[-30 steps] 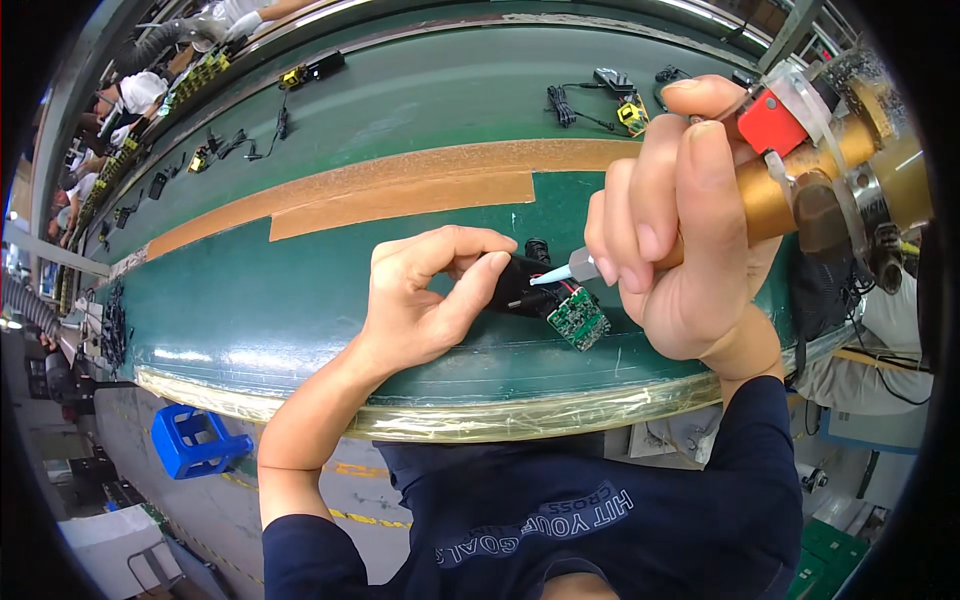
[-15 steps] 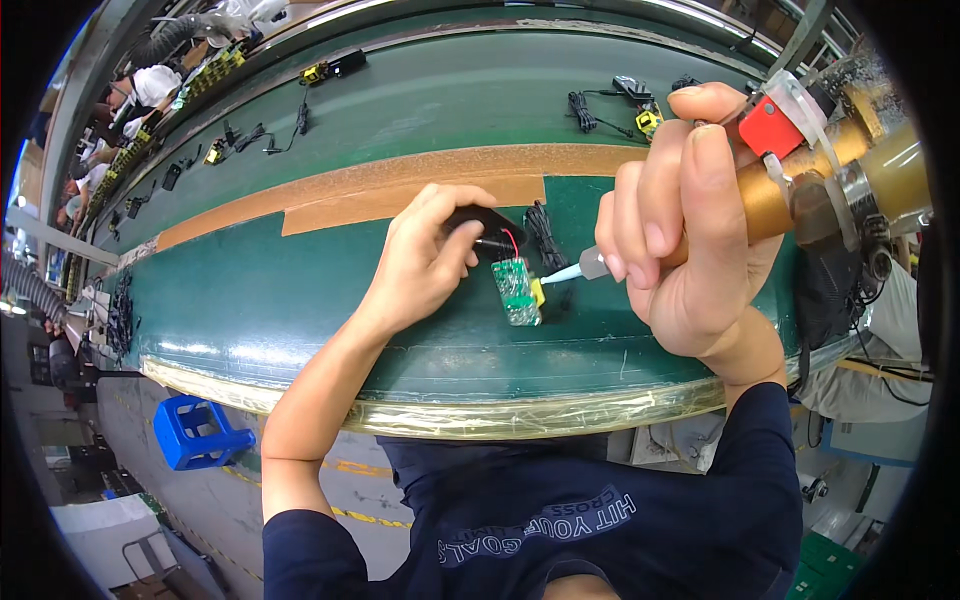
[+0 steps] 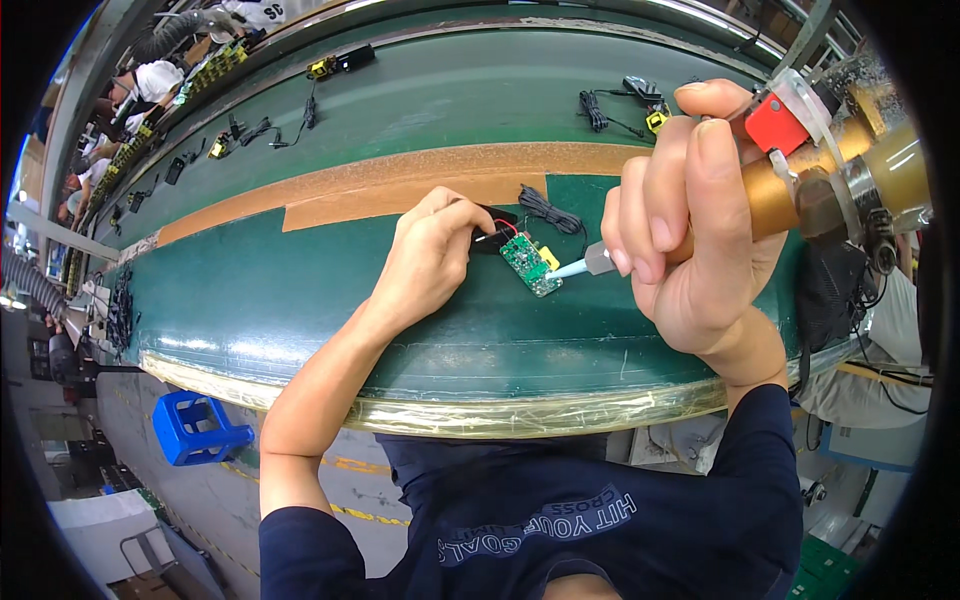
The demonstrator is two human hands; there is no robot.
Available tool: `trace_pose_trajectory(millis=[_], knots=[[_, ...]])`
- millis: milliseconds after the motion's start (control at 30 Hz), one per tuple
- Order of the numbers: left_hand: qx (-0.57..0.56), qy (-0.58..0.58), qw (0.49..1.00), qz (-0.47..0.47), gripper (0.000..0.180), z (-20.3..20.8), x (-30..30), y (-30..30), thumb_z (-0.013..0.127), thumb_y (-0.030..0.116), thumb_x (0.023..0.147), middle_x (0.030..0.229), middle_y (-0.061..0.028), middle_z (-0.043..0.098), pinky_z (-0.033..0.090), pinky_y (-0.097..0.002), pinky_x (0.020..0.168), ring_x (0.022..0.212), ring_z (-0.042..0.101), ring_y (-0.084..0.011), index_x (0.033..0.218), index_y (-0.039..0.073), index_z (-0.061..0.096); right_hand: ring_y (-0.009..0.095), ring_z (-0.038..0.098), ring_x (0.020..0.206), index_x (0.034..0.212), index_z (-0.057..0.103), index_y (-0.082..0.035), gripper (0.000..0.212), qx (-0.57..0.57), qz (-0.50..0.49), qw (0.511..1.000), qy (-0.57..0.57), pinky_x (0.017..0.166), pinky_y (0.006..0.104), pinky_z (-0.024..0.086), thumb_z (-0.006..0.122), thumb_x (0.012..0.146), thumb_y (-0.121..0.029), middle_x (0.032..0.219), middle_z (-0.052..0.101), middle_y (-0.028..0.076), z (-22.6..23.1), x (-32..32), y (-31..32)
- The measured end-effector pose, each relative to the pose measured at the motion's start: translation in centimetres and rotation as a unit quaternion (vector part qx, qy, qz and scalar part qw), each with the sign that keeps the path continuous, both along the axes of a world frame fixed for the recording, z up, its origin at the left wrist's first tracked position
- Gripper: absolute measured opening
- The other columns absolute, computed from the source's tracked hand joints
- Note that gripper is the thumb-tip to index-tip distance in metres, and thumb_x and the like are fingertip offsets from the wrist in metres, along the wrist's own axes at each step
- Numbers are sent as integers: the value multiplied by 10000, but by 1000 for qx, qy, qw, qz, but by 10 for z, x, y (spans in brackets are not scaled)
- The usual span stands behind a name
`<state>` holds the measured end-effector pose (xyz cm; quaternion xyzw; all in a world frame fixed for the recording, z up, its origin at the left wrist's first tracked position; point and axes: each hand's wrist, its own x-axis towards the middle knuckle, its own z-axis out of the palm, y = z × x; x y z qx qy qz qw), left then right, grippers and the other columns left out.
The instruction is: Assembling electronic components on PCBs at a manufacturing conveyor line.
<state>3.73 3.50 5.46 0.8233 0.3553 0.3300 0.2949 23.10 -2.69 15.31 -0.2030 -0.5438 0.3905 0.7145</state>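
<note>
My left hand (image 3: pixel 432 245) is closed on a black plastic case (image 3: pixel 492 236), partly hidden behind the fingers. A red wire runs from the case to a small green circuit board (image 3: pixel 530 264), which lies tilted with its soldered face up and a yellow part at its far edge. My right hand (image 3: pixel 700 230) grips a glue dispenser (image 3: pixel 775 195) with a gold-coloured barrel and a red switch near the index finger and thumb. Its pale blue nozzle (image 3: pixel 568 270) reaches the board's right side; whether the tip touches is hard to tell. A coiled black cable (image 3: pixel 550 208) lies just beyond the board.
Beyond a brown taped strip (image 3: pixel 370 190), a green conveyor belt (image 3: pixel 450 90) carries several black adapters with cables and yellow parts. Black cables (image 3: pixel 122 315) hang at the left end of the green worktop (image 3: pixel 230 290). A blue stool (image 3: pixel 200 428) stands on the floor; other people are at the far left.
My left hand has turned the board, so its near end swings right and its face shows more plainly. The coiled cable has shifted too. Items on the belt have moved slightly right.
</note>
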Motion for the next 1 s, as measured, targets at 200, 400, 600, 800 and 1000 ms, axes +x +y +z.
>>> trace_pose_trajectory(millis=[200, 400, 600, 800, 1000], knots=[[-50, 27, 997, 46, 201, -1, -1, -3, 478, -123, 787, 811, -91, 514, 422, -304, 622, 670, 487, -196, 843, -8, 633, 53, 315, 379, 1247, 440, -68, 258, -3, 0, 1000, 10, 364, 206, 319, 371, 1032, -194, 590, 396, -23, -1, -4, 0], [-47, 43, 998, 20, 239, -8, -12, 5, 449, -130, 800, 800, -78, 489, 422, -308, 623, 672, 488, -190, 864, -3, 641, 54, 317, 376, 1249, 444, -73, 262, -14, -15, 1000, 21, 362, 206, 316, 365, 1036, -203, 583, 399, -28, 0, -8, 1], [-104, -58, 993, 20, 229, 0, -6, 1, 453, -106, 846, 807, -66, 494, 446, -276, 600, 656, 508, -155, 909, 4, 644, 54, 320, 375, 1252, 443, -78, 264, -11, 2, 1000, 24, 361, 207, 314, 362, 1040, -213, 582, 403, -30, -3, -5, 4], [-161, -197, 967, 19, 202, 15, 8, -15, 470, -63, 902, 833, -59, 514, 485, -224, 577, 634, 544, -113, 1037, 5, 604, 53, 322, 376, 1257, 435, -83, 266, -17, -3, 1000, 16, 361, 208, 314, 356, 1042, -219, 584, 405, -29, -2, -2, 7], [-344, -280, 895, -38, 283, 22, 9, -25, 496, -43, 918, 865, -72, 538, 517, -212, 577, 632, 594, -117, 1198, -2, 507, 53, 325, 378, 1262, 426, -87, 268, -5, 6, 1000, -6, 363, 209, 317, 348, 1046, -225, 587, 408, -30, -7, 1, 9]])
